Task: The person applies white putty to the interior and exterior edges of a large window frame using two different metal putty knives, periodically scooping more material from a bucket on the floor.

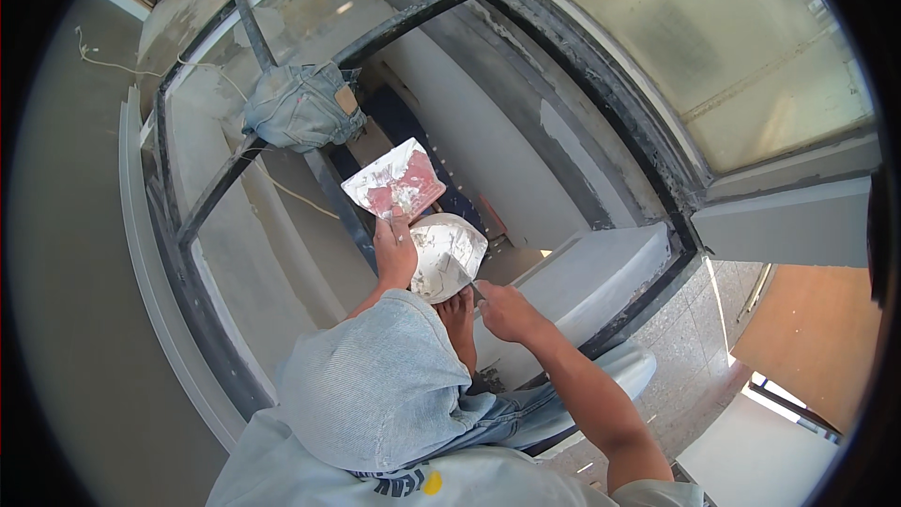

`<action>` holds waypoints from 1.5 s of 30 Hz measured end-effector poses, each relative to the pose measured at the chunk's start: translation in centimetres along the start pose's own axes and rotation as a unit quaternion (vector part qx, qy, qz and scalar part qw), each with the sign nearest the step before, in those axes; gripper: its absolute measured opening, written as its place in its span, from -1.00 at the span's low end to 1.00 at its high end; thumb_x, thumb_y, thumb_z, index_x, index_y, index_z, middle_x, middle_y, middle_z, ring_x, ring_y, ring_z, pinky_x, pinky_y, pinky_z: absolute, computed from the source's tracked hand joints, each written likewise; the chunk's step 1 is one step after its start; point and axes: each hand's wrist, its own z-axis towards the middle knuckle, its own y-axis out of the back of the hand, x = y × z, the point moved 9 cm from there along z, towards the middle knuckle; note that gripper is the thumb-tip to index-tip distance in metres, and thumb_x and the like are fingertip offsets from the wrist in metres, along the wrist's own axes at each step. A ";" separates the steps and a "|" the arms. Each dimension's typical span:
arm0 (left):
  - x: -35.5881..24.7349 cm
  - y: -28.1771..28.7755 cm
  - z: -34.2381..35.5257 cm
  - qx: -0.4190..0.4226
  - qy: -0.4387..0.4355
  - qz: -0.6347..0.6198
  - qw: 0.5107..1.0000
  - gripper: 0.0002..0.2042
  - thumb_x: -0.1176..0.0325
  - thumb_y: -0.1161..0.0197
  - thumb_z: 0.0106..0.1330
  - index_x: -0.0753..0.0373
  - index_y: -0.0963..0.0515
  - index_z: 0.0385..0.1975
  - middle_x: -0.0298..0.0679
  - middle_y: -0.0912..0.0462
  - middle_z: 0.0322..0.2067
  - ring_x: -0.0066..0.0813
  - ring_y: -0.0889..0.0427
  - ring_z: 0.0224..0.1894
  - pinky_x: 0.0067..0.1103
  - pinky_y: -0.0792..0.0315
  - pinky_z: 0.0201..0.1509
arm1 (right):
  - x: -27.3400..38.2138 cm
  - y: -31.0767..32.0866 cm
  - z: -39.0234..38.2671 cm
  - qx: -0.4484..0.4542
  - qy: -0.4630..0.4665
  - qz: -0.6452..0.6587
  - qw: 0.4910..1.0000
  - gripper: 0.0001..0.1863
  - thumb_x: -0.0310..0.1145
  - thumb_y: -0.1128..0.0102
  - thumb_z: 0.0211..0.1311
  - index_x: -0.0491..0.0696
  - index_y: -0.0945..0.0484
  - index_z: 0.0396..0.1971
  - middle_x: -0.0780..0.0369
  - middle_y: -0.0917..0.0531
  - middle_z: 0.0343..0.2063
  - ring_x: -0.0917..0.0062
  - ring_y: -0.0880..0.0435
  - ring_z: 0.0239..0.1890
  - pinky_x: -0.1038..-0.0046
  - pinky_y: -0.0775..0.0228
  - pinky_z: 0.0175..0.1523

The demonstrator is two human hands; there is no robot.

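Note:
My left hand (395, 252) is closed on a red, square plastering board (419, 176) smeared with white putty, held out ahead of me. Just below the board is a white, rounded container (441, 249), its inside coated with putty and grey flecks. My right hand (508, 311) grips a putty knife (465, 274) at the container's right edge; the blade reaches into it. One bare foot (458, 324) shows right beneath the container. What supports the container is hidden.
A dark metal frame (671, 197) surrounds the opening below me, with crossbars running over it. Bundled denim (302, 105) lies over one crossbar, near a thin pale cord (298, 199). Frosted glass panes (704, 47) stand at the upper right. Speckled floor tiles (694, 333) lie at the right.

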 end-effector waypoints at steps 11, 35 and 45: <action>4.3 0.8 -1.4 -0.063 0.141 0.032 0.988 -0.40 -0.11 0.17 0.61 0.38 -0.45 0.18 0.28 -0.61 0.04 0.35 -0.54 0.13 -0.07 -0.36 0.19 | 1.5 -2.0 -0.6 0.180 -0.192 0.438 0.860 -0.82 -0.42 0.00 0.47 -0.08 -0.50 -0.03 0.26 -0.52 -0.54 0.61 -0.49 -0.65 0.52 -0.32 -0.59; 12.5 24.1 28.8 -0.519 0.167 -0.290 0.787 -0.52 0.16 0.15 0.62 0.60 -0.40 0.07 0.36 -0.56 0.08 0.21 -0.62 0.12 -0.17 -0.52 0.20 | 3.4 9.4 1.3 0.111 -0.055 0.677 0.725 -0.57 -0.33 -0.11 0.44 -0.16 -0.35 0.22 0.06 -0.53 -0.54 0.51 -0.33 -0.80 0.48 -0.13 -0.76; 16.0 19.2 27.8 -0.513 0.379 -0.186 0.747 -0.57 0.46 0.03 0.44 0.44 -0.20 0.27 0.29 -0.65 -0.04 0.24 -0.72 -0.03 -0.08 -0.68 0.03 | 1.2 9.5 0.0 0.058 -0.081 0.691 0.716 -0.58 -0.36 -0.13 0.40 -0.19 -0.39 0.19 0.07 -0.55 -0.54 0.45 -0.42 -0.77 0.44 -0.21 -0.71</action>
